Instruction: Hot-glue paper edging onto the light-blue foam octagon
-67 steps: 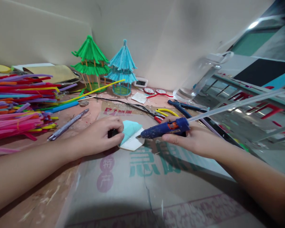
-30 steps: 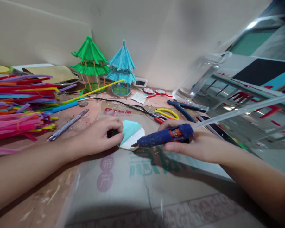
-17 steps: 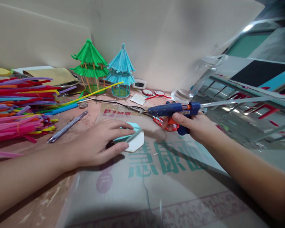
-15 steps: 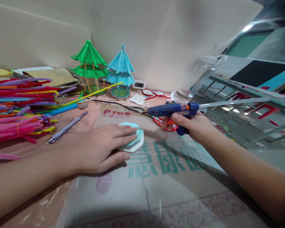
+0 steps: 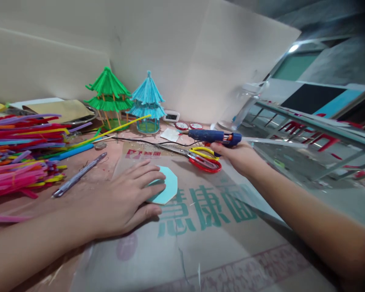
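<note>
My left hand (image 5: 130,196) lies flat with its fingers spread, the fingertips resting on a light blue octagonal piece (image 5: 169,185). That piece lies on a printed cardboard sheet (image 5: 207,247), and its left part is hidden under my fingers. In my right hand (image 5: 235,156) is a blue hot glue gun (image 5: 208,136), held above the far right of the cardboard with its nozzle pointing left. A clear glue stick (image 5: 273,141) sticks out of its back end. Below the gun lie red-handled scissors (image 5: 205,163) and a yellow-handled tool (image 5: 205,153).
Bundles of coloured pipe cleaners (image 5: 24,154) fill the left side, with a pen (image 5: 79,175) beside them. Behind stand a green pagoda model (image 5: 108,97), a blue pagoda model (image 5: 147,101), a small digital clock (image 5: 171,116) and a clear plastic jug (image 5: 240,105). A black cord (image 5: 140,140) crosses the table.
The blue layer, earlier offset over a white octagon, now covers it, my left fingers still on top. My right hand has moved the glue gun slightly left and away, uncovering the scissors. The view has shifted.
</note>
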Available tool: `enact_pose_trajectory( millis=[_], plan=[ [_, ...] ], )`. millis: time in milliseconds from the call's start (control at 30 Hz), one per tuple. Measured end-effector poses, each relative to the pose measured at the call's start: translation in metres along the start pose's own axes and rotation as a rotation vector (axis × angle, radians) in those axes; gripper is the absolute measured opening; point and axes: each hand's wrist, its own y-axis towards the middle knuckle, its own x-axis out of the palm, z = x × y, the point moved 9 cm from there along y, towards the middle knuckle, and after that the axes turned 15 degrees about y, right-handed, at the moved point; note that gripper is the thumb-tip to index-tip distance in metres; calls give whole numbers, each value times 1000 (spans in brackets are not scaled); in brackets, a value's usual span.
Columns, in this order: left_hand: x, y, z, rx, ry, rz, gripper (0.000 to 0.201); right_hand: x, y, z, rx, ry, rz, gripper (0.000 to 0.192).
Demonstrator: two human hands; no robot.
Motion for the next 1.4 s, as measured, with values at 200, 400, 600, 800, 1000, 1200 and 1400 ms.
enact_pose_trajectory(
  millis=[200,400,600,800,1000,1200,1400],
  plan=[
    [-9,0,5,17,50,85,38,2,42,5,54,-206,-36,46],
    [-10,-8,-10,-84,-42,219,30,17,100,23,64,-315,-51,45],
    [7,-7,-31,-226,-152,96,85,32,125,54,92,-438,-117,34],
    [19,-1,-29,-240,-243,-127,85,31,119,49,46,-583,-221,42],
    [17,-2,-29,-290,-238,-85,84,9,78,20,-21,-788,-175,39],
    [10,-3,-34,-388,-179,-89,94,15,9,-24,-221,-860,-182,29],
    [17,0,-41,-444,-340,-161,76,78,-35,-18,-89,-381,-389,26]
  ],
)
